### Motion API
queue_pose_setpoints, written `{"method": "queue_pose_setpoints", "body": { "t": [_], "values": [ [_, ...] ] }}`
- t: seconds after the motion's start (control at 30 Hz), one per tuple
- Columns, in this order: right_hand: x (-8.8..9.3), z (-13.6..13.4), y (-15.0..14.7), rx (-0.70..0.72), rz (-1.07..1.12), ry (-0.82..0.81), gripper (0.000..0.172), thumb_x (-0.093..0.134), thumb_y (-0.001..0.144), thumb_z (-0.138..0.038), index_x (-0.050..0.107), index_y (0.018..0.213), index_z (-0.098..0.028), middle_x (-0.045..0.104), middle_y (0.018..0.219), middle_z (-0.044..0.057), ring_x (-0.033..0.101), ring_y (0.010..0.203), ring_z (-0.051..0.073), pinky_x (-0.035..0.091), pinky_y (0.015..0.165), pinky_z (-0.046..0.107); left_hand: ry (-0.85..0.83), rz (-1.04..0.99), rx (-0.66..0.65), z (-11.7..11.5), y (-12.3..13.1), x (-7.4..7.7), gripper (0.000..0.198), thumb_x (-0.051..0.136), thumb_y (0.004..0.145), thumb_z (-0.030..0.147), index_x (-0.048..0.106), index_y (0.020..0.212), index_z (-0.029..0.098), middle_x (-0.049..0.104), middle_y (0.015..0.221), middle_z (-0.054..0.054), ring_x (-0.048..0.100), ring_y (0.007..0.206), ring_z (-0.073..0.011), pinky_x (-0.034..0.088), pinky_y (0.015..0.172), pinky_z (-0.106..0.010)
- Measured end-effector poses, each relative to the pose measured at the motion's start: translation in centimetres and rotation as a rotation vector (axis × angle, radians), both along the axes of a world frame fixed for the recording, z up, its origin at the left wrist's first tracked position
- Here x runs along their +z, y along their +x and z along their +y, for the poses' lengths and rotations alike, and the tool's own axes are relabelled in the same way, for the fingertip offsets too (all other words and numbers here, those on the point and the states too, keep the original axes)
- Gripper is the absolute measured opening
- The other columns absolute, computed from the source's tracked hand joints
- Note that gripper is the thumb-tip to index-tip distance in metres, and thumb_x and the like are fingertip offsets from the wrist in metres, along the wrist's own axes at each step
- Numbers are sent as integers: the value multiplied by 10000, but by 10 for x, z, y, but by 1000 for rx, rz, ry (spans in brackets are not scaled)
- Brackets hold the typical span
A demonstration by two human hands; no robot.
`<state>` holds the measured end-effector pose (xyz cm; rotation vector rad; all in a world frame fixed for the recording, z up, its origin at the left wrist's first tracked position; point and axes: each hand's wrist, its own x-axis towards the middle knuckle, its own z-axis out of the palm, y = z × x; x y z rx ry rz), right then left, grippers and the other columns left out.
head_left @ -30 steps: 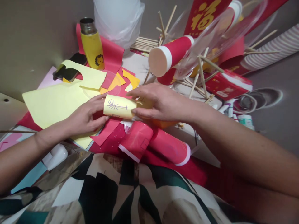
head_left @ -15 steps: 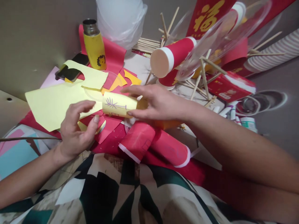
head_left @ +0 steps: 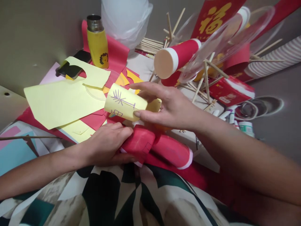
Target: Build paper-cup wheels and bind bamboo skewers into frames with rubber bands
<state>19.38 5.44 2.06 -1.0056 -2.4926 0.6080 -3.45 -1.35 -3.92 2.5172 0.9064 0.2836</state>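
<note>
My right hand pinches a yellow paper cylinder between thumb and fingers; purple marker strokes and a character show on its side. Below it, my left hand is wrapped round the end of a red paper-covered cup, thumb along its pale rim. A second red paper-covered cup lies on its side against the first, close to my lap. Left of the cylinder spreads a cut sheet of yellow paper, over red paper scraps.
A yellow bottle without a lid stands at the back left beside a white plastic bag. Behind my right hand are a red-wrapped cup, a frame of wooden sticks and clear plastic discs. Markers lie at the right.
My left hand has moved right and down from beside the yellow paper and closed on the red cup. The yellow cylinder has shifted slightly right and tilted, still in my right hand.
</note>
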Motion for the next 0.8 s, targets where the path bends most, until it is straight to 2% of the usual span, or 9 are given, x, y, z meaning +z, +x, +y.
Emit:
{"method": "queue_pose_setpoints", "body": {
  "t": [0.17,0.33,0.47,0.57,0.67,0.8],
  "values": [
    [1,-3,-2,121,-22,24,590,622,914,-330,530,1483,-204,675,1375,116,702,1114,258,570,899,400,94,68,-89,-6,3,4,739,418,924,777,638,1152,111,673,1267,-213,627,1111,-402,518,894,-564],
    [6,-7,-3,176,-189,55,597,599,936,-337,518,1508,-188,690,1362,121,678,1161,293,524,936,422,112,104,-97,-10,2,3,782,407,899,810,635,1234,142,641,1303,-221,604,1141,-424,503,915,-592],
    [8,-9,-3,214,-342,147,514,597,943,-371,593,1422,-185,764,1132,113,684,1004,284,483,865,401,112,114,-103,-10,2,3,759,408,917,785,639,1225,130,649,1271,-213,609,1125,-409,511,918,-571],
    [11,-10,-8,236,-433,198,424,592,948,-392,640,1322,-197,752,947,93,652,879,263,440,794,370,145,104,-109,-12,2,5,728,430,929,756,643,1219,124,651,1278,-217,612,1134,-406,510,945,-564],
    [16,-13,-16,224,-537,176,354,592,949,-396,676,1219,-184,724,861,96,627,810,258,403,753,361,178,92,-103,-14,2,5,706,455,936,731,646,1223,114,654,1293,-221,620,1143,-400,520,954,-545],
    [18,-14,-24,248,-623,198,281,596,943,-357,689,1133,-171,718,835,109,627,809,257,383,747,354,259,16,-87,-19,1,0,690,459,953,702,661,1204,91,700,1232,-218,663,1092,-371,554,901,-495]
  ]
}}
